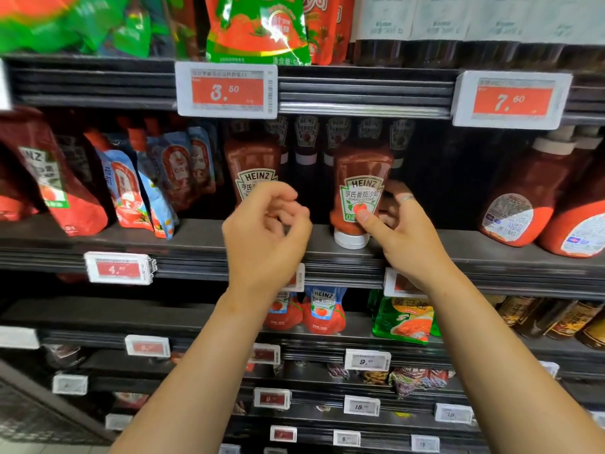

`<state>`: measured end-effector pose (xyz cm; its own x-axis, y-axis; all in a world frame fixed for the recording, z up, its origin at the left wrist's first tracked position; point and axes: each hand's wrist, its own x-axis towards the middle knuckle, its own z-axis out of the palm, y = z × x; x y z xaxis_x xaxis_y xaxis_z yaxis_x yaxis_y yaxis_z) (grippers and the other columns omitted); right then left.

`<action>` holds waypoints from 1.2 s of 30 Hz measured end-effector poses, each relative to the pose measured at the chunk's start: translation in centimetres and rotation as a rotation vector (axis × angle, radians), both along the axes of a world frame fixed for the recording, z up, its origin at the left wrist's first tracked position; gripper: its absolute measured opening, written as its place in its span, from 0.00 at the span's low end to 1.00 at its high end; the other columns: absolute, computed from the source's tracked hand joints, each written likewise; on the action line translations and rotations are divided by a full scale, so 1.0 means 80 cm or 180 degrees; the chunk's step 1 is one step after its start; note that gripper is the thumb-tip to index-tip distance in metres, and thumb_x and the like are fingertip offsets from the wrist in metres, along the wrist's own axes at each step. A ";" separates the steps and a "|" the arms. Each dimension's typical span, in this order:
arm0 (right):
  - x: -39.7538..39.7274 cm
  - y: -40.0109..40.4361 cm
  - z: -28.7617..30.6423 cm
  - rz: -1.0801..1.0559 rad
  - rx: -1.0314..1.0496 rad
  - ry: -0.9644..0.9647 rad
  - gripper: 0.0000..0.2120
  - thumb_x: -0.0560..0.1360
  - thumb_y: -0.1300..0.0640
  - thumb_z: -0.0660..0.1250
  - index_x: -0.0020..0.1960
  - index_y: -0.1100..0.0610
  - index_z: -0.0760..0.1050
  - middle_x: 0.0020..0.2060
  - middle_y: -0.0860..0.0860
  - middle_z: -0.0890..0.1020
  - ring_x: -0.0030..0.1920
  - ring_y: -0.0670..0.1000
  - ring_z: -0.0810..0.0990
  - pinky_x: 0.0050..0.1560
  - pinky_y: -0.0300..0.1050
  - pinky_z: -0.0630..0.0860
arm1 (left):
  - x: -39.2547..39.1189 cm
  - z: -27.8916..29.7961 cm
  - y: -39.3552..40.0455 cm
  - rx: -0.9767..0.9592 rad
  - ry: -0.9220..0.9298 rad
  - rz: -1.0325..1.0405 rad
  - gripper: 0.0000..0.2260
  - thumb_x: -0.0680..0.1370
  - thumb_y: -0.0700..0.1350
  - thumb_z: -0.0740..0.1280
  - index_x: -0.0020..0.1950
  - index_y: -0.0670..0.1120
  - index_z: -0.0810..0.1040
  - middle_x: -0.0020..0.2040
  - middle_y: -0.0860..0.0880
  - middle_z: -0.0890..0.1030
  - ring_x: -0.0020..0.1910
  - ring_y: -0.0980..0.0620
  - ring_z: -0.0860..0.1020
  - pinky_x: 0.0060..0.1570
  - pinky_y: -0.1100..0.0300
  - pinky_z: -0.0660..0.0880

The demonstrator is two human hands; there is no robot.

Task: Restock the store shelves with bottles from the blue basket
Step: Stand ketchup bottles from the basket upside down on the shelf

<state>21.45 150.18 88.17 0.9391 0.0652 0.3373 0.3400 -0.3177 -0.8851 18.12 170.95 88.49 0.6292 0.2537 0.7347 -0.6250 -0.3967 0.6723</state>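
Right hand (397, 224) gripping ketchup bottle (360, 194) cap-down at shelf (196, 237) front edge; left hand (266, 231) loosely curled, empty. Best slid back — label forward, beside neighbouring bottle (252, 165).

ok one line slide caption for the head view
Right hand sets Heinz ketchup bottle cap-down on shelf; left hand hovers beside it.
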 end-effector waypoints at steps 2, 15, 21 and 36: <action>0.001 0.001 -0.001 0.0000 -0.0015 0.0013 0.25 0.78 0.49 0.72 0.72 0.49 0.68 0.61 0.44 0.82 0.59 0.41 0.82 0.59 0.39 0.79 | -0.002 0.002 0.024 -0.0083 -0.0042 0.0580 0.11 0.73 0.43 0.74 0.48 0.52 0.73 0.40 0.55 0.76 0.38 0.52 0.76 0.40 0.61 0.74; 0.010 0.015 0.015 -0.0130 -0.0304 0.0113 0.24 0.77 0.50 0.74 0.70 0.51 0.72 0.56 0.45 0.85 0.52 0.41 0.84 0.55 0.40 0.79 | 0.039 -0.003 0.086 0.0404 0.1653 0.0196 0.19 0.72 0.50 0.78 0.55 0.56 0.71 0.48 0.62 0.80 0.47 0.68 0.80 0.45 0.67 0.76; 0.035 0.045 0.021 -0.0097 -0.0466 0.0210 0.24 0.76 0.52 0.75 0.69 0.51 0.73 0.56 0.47 0.85 0.54 0.47 0.84 0.55 0.50 0.83 | 0.054 0.002 0.094 0.0686 0.1843 -0.0018 0.21 0.76 0.49 0.75 0.66 0.49 0.73 0.59 0.54 0.81 0.56 0.55 0.79 0.54 0.61 0.74; 0.084 0.072 0.016 -0.0080 -0.0378 0.0336 0.25 0.75 0.50 0.75 0.70 0.51 0.73 0.59 0.49 0.85 0.57 0.49 0.84 0.64 0.55 0.78 | 0.098 0.022 0.083 0.1416 0.2121 0.0147 0.27 0.80 0.50 0.70 0.75 0.44 0.64 0.70 0.42 0.75 0.67 0.41 0.74 0.56 0.63 0.65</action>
<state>28.21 155.95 89.43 0.9708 0.0747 0.2280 0.2377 -0.4296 -0.8712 25.95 177.62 90.28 0.9672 0.0620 0.2464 -0.1241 -0.7310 0.6710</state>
